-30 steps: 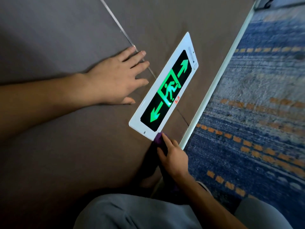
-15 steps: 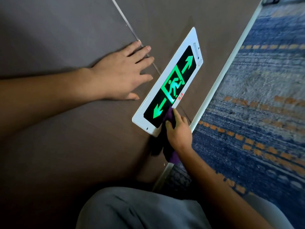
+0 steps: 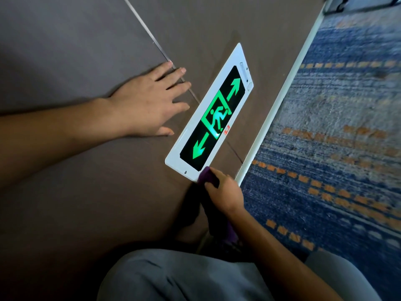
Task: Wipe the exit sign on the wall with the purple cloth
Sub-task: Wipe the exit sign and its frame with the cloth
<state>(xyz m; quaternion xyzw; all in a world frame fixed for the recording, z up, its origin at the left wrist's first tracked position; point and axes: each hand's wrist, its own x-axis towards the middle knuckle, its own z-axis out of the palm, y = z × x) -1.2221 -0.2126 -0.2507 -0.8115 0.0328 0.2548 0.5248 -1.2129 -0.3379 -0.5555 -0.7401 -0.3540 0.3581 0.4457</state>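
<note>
Looking down from the head camera: the exit sign (image 3: pixel 211 118) sits low on the brown wall (image 3: pixel 76 51), a white-framed panel with a black face, a lit green running figure in the middle and 2 green arrows pointing opposite ways along its length. A small red mark shows at its lower edge, near the middle.

Left hand (image 3: pixel 147 105) lies flat on the wall just beside the sign, fingers straight and spread, holding nothing; 2 fingertips reach a thin metal seam (image 3: pixel 152 40) that runs across the wall.

Right hand (image 3: pixel 224 192) grips the purple cloth (image 3: pixel 209 177), fingers curled round it. The bunched end of the cloth presses on the near corner of the sign's white frame, beside a small screw hole. The rest of the cloth hangs down under the wrist, in shadow.

A white skirting strip (image 3: pixel 282 105) divides wall from blue carpet (image 3: pixel 336 148) with orange dashes. Grey trousers (image 3: pixel 184 279) fill the bottom of the frame.
</note>
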